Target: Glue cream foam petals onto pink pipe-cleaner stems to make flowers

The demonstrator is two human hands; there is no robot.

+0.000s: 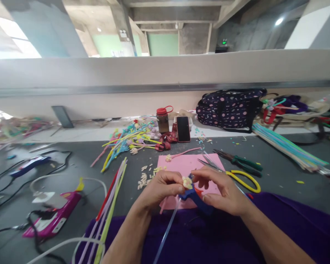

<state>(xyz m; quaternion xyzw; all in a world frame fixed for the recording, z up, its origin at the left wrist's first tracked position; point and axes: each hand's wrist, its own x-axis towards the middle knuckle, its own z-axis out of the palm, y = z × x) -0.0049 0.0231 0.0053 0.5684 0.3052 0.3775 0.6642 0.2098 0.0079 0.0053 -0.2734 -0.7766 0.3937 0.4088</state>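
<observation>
My left hand [165,185] pinches a small pale-yellow flower [187,182] between thumb and fingertips. Close beside it, my right hand [222,187] hovers with curled fingers and the thumb apart, gripping nothing that I can see. Between and below the hands is a blue glue gun [199,201] with an orange-red trigger, partly hidden. A translucent glue stick [167,229] runs from it toward me. Beneath lies a pink sheet [178,160], with a pink stem [187,151] bearing a pale blossom along its top edge.
Right of the sheet lie yellow-handled scissors [247,179] and green-handled pliers [244,163]. Loose pale pieces [144,178] are scattered left. Behind stand a bottle [162,123] and phone [183,129]. A magenta glue gun [55,214], cables and fuzzy stems [112,198] occupy the left.
</observation>
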